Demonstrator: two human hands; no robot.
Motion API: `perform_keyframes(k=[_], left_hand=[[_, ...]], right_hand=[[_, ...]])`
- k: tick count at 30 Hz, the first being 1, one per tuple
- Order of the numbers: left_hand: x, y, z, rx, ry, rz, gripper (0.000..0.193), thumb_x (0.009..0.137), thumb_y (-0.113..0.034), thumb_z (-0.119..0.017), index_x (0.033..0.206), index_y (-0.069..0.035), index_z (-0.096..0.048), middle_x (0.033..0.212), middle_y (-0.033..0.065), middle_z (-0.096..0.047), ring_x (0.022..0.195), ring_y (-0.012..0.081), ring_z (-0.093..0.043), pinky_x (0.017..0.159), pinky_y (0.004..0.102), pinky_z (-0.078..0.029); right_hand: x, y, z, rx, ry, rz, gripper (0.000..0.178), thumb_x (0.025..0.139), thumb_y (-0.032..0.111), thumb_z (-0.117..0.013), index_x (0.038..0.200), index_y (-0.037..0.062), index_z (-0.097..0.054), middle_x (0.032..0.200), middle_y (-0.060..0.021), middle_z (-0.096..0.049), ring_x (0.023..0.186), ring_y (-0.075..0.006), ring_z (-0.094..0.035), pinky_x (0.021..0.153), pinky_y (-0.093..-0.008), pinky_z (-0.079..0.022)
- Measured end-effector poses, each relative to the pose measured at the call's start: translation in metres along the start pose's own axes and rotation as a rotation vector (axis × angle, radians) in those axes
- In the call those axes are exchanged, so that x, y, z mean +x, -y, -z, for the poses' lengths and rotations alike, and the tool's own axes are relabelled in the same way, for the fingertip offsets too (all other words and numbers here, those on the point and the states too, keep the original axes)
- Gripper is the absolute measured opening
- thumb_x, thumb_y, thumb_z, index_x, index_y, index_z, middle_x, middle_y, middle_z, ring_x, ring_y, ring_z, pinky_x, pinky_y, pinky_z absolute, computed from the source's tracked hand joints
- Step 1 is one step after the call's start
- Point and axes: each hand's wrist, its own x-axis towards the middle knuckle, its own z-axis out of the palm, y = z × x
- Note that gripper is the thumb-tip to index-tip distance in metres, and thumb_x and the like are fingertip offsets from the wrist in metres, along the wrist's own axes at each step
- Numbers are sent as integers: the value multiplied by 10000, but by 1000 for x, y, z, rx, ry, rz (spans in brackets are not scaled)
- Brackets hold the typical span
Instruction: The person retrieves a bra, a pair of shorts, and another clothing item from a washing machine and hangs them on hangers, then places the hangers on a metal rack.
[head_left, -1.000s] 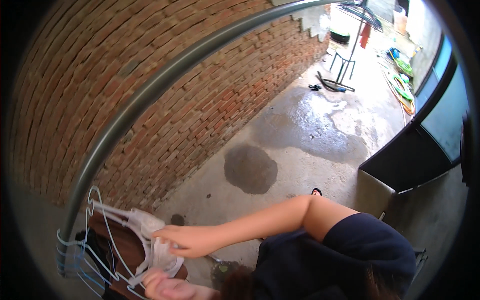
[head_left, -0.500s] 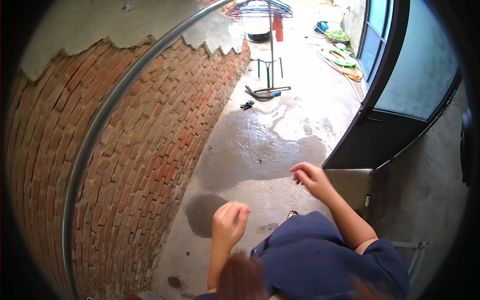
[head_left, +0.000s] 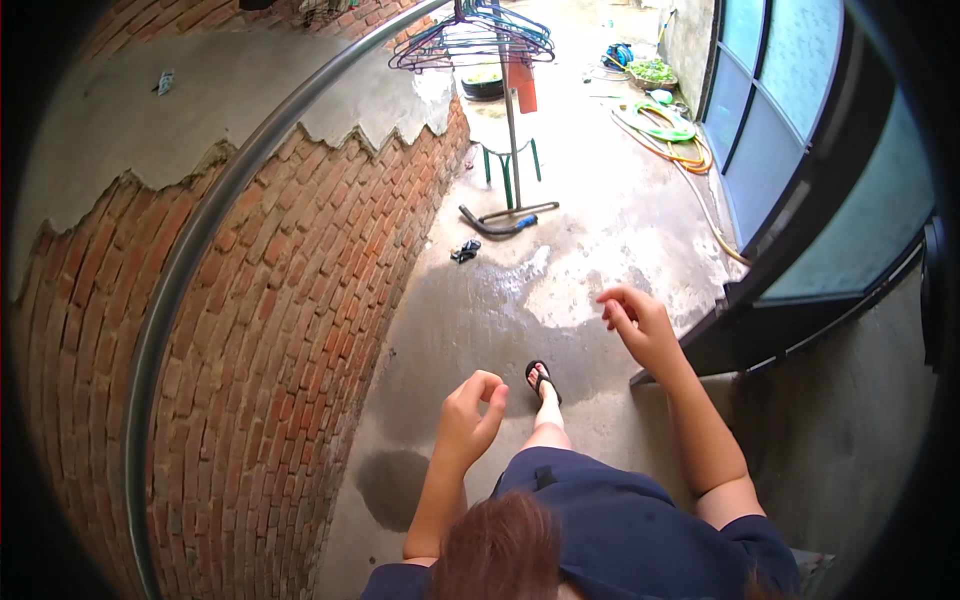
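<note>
My left hand [head_left: 470, 413] is held out in front of me at waist height, over the damp concrete floor [head_left: 430, 330]. Its fingers curl loosely with the thumb apart, and I see nothing in it. Farther forward, my right hand [head_left: 643, 325] hangs in the air near the lower corner of the dark-framed door [head_left: 720, 335]. Its fingers are bent and slightly apart, also with nothing visible in them. Neither hand touches anything. My foot in a black flip-flop [head_left: 540, 375] steps forward between the hands.
A brick wall [head_left: 250, 330] runs along the left, with a curved metal bar [head_left: 165, 310] before it. Ahead stands a clothes rack [head_left: 510, 130] bearing several hangers [head_left: 470, 45]. A small black object [head_left: 465, 250] lies near its base. Coiled hoses [head_left: 665, 125] lie at the far right.
I have moved forward: the rack, the door and the wet patches are nearer. A foot has come out in front. Both hands stay raised, with the right one slightly farther forward.
</note>
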Motion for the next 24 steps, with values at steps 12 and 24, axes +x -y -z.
perform_keyframes(k=[12, 24], left_hand=[[220, 77, 17, -38, -43, 78, 109, 859, -115, -529, 810, -18, -545, 687, 79, -573, 625, 178, -562, 616, 281, -448], [277, 101, 37, -36, -116, 168, 117, 858, -97, -517, 789, -8, -549, 672, 67, -570, 627, 148, -561, 615, 260, -449]], right_hand=[[497, -37, 2, -637, -415, 478, 256, 804, 163, -533, 1044, 75, -547, 1005, -154, -571, 841, -327, -604, 721, -399, -502], [603, -58, -11, -1011, -152, 336, 223, 826, 286, -562, 874, 69, -583, 926, -116, -600, 859, -282, -612, 672, -400, -507]])
